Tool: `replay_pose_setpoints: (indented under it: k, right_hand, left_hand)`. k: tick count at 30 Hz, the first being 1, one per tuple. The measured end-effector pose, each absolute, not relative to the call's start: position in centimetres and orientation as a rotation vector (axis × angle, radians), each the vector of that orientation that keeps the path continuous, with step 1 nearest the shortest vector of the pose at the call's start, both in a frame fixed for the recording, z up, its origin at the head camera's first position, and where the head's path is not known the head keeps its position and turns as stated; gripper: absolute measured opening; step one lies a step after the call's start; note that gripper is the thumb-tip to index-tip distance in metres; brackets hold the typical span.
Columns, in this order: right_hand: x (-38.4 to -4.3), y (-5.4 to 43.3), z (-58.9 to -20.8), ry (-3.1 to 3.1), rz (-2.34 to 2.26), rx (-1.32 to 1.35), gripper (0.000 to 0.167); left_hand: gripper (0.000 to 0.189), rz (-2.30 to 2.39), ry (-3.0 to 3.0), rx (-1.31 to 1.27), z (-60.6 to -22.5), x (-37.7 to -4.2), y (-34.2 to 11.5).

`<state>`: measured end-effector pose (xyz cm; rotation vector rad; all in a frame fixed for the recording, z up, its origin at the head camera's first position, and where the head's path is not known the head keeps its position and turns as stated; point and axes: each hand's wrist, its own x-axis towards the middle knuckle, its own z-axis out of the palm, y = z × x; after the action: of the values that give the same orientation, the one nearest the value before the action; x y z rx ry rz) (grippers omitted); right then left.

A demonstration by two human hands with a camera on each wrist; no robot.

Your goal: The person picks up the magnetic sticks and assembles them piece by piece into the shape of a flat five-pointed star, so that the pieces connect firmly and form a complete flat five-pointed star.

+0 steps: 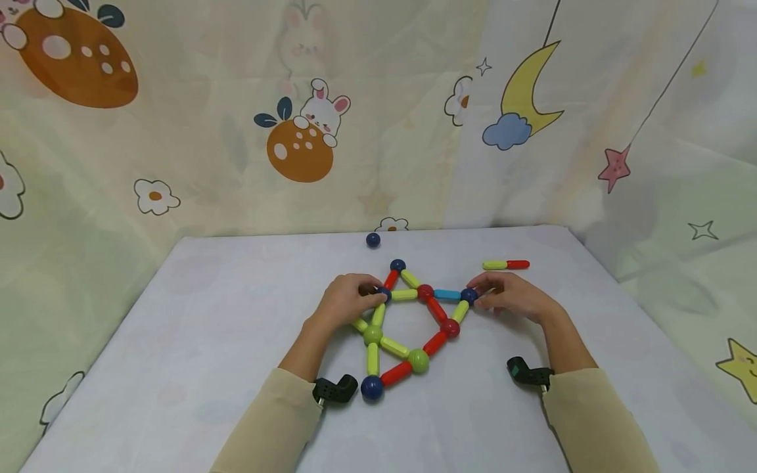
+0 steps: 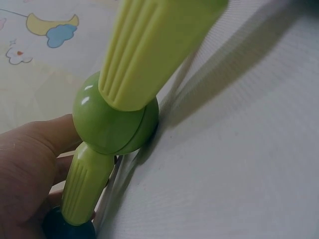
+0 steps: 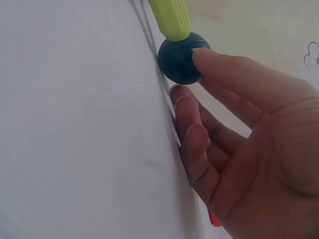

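A flat frame of magnetic building sticks and balls lies on the white table. My left hand (image 1: 347, 301) pinches a dark blue ball (image 1: 386, 293) on its upper left side, which the fingers partly cover. In the left wrist view, a green ball (image 2: 112, 122) joins yellow-green sticks near that hand. At the frame's right corner, my right hand (image 1: 514, 295) holds another blue ball (image 3: 178, 62) between thumb and fingers. A blue stick (image 1: 447, 295) and a yellow-green stick (image 1: 460, 312) meet at this ball. Red balls (image 1: 425, 293) and red sticks (image 1: 396, 374) complete other sides.
A loose dark blue ball (image 1: 373, 240) lies near the table's back edge. Behind the right hand are a yellow-green stick (image 1: 494, 265) and a red stick (image 1: 518, 265), end to end. A printed curtain (image 1: 225, 118) hangs behind the table.
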<state>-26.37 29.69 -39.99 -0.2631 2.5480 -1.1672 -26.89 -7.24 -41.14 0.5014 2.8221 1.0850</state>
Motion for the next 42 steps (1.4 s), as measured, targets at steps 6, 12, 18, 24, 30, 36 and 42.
replay_pose_setpoints:
  k: [6,12,18,24,30,36,42]
  right_hand:
    - [-26.4,30.1,-40.1,2.54,-1.228,-0.252,0.045]
    - [-26.5,30.3,-40.2,2.514,-1.265,-0.244,0.046]
    - [-26.6,30.2,-40.2,2.495,-1.255,-0.262,0.043]
    - [-26.6,30.1,-40.2,2.494,-1.25,-0.262,0.042]
    - [-26.4,29.8,-40.0,2.512,-1.237,-0.256,0.041]
    - [-26.4,29.6,-39.9,2.538,-1.218,-0.248,0.04]
    - [-26.4,29.3,-39.9,2.591,-1.197,-0.231,0.038]
  left_hand:
    - [0.028,1.086,2.816,0.501,-41.0,-26.8,-7.2]
    - [0.027,1.088,2.819,0.499,-41.0,-26.8,-7.2]
    - [0.027,1.093,2.823,0.502,-41.0,-26.8,-7.3]
    - [0.027,1.083,2.823,0.491,-41.0,-26.7,-7.2]
    - [0.026,1.073,2.825,0.492,-41.0,-26.8,-7.2]
    - [0.026,1.066,2.825,0.495,-41.0,-26.9,-7.2]
    - [0.026,1.043,2.812,0.465,-40.9,-26.9,-7.1]
